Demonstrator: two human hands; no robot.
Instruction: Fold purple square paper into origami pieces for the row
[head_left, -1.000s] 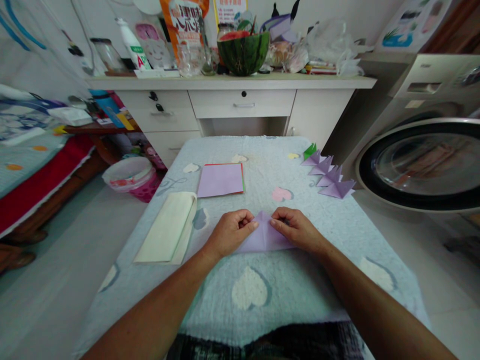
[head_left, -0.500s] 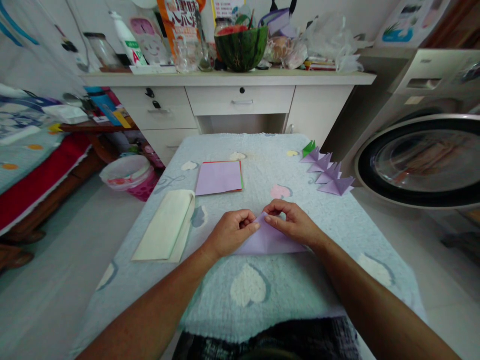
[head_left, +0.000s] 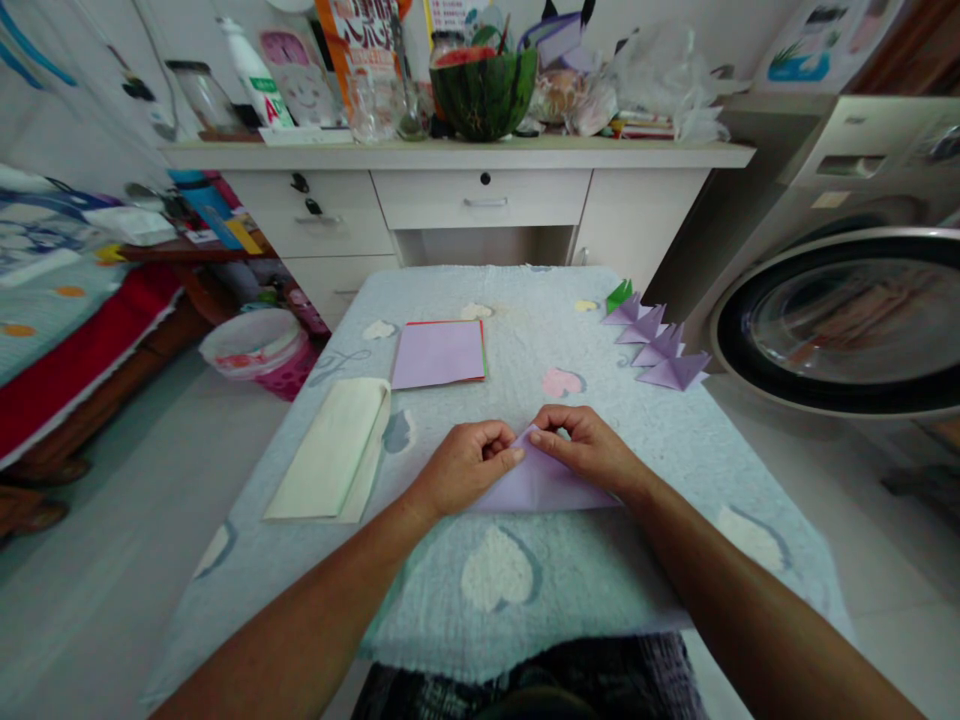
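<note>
On the cloth-covered table (head_left: 600, 580), a row of folded shapes (head_left: 660, 352) looks done, a stack of square sheets (head_left: 439, 355) remains flat, and a purple paper (head_left: 536, 490), only part-folded, lies nearest, left hand (head_left: 474, 463) and right hand (head_left: 585, 440) pinching its peak.

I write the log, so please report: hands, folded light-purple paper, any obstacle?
Left grip and right grip: pinching. Folded light-purple paper: held near its peak, over heart-patterned blue cloth. No obstacle seen; square purple-topped paper stack lies apart.
</note>
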